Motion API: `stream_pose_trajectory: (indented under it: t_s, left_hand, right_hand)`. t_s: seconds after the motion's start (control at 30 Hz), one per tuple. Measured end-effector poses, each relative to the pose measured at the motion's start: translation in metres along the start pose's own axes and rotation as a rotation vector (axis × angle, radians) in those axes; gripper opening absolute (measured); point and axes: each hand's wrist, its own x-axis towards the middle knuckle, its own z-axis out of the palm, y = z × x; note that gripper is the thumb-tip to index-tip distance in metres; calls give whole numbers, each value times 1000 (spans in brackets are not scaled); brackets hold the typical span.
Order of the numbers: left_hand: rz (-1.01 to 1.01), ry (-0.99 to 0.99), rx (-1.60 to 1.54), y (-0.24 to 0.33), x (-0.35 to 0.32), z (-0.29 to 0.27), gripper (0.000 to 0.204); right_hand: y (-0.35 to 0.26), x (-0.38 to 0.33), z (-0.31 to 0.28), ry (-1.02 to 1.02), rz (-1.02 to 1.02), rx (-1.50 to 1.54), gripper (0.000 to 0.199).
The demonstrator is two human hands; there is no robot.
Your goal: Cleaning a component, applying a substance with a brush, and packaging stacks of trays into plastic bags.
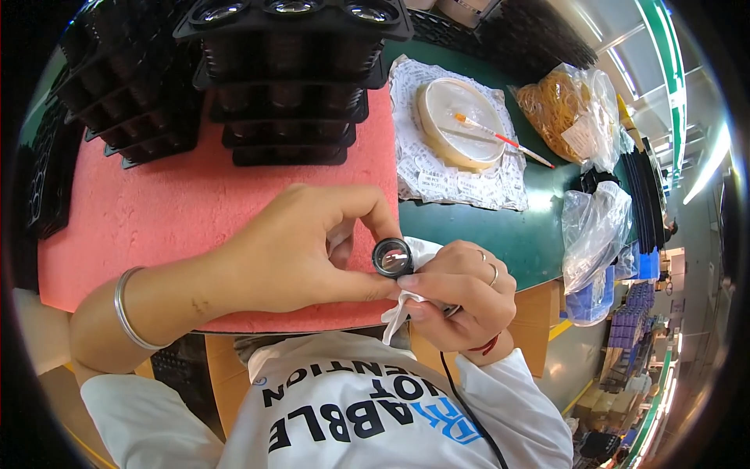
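Note:
Between my two hands is a small round lens in a black barrel (392,258), its glass facing up. My left hand (301,246) grips the barrel between thumb and index finger at its sides; a silver bangle circles that wrist. My right hand (465,297) pinches a white wiping cloth (397,316) against the lens's lower right edge, with more of the cloth showing behind the barrel. Both hands are above the front edge of a pink foam mat (195,203).
Stacked black trays (289,102) with lenses stand at the back of the mat, more trays (129,86) at left. Right of them, a round dish (461,117) with a brush (508,141) across it rests on printed paper. A bag of rubber bands (558,117) lies beyond.

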Motion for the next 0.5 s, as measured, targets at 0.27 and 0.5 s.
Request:
stream_pose_trajectory:
  t_s: [0.27,0.5]
  left_hand:
    - [-4,-14,-7,1,0,-1,25]
    - [1,-15,-96,-4,1,2,23]
  right_hand:
    - [0,-3,0,17,6,12,25]
    - [2,-6,4,91,30,37,26]
